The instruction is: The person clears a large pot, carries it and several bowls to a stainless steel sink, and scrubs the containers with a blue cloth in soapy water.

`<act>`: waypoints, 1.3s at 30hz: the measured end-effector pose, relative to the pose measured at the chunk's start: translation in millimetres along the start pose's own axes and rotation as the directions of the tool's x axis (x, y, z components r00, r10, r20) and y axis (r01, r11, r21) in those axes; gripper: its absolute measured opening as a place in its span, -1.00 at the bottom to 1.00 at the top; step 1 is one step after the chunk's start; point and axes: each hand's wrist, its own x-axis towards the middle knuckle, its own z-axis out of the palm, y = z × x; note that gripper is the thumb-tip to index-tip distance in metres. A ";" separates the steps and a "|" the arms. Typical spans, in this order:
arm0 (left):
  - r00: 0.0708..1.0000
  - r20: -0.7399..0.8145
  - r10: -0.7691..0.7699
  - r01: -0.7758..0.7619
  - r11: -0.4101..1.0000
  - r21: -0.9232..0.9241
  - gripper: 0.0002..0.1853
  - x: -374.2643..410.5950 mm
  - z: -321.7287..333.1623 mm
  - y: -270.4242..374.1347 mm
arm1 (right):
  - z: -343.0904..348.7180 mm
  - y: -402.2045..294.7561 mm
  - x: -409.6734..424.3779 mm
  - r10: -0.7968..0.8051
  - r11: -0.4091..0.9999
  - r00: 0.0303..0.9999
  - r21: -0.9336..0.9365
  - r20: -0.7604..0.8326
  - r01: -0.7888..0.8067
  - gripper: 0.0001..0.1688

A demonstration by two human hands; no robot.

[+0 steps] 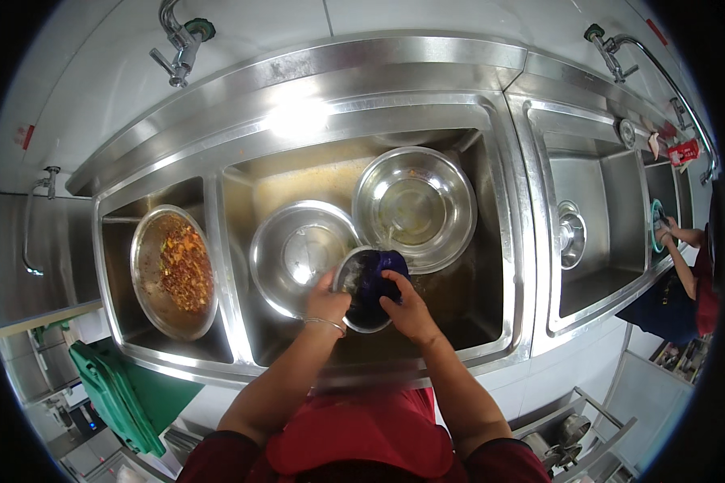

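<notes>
Both hands are over the large middle compartment of a stainless steel sink (510, 241). My left hand (329, 302) grips the left side of a round vessel (362, 311) with a pale rim and dark interior. On its right side lies a dark blue piece (391, 263), and I cannot tell whether this is the vessel's wall or a separate thing. My right hand (408, 305) holds that blue part with bent fingers. A thin splash of liquid shows just beyond it. Behind the vessel are two metal basins: a left basin (266, 265) and a larger right basin (459, 217) with some cloudy liquid.
An oval metal basin (142, 271) holding reddish-orange food scraps (186, 265) stands tilted in the left compartment. A tap (184, 51) juts from the wall. Farther right, another sink (625, 205) holds metal bowls (573, 235); a co-worker's hands (666, 229) are beyond. Green bin lid (112, 395) sits lower left.
</notes>
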 end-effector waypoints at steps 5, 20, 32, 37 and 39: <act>0.995 -0.088 -0.046 0.063 0.978 0.198 -0.29 -3.4 14.6 8.3 | 60.1 21.0 23.9 -0.219 0.975 0.952 -0.089 -0.212 0.204 -0.48; 0.955 0.162 0.250 -0.291 0.900 0.324 -0.37 16.0 -13.2 38.9 | -78.8 163.1 27.8 0.199 0.464 0.979 -0.884 0.041 -0.057 -0.54; 0.929 0.301 0.214 -0.363 0.683 0.634 -0.45 9.3 -1.3 28.2 | -91.4 -8.9 -0.9 0.240 0.917 0.970 -0.338 0.042 -0.212 -0.60; 0.936 0.351 0.010 -0.204 0.830 0.520 -0.45 8.7 25.7 20.5 | -47.1 -83.9 -31.5 -0.094 0.927 0.995 -0.361 0.033 0.100 -0.61; 0.924 0.379 -0.052 -0.121 0.900 0.418 -0.42 12.0 27.8 16.2 | -46.3 -87.3 -31.4 -0.080 0.919 0.966 -0.358 0.247 0.167 -0.56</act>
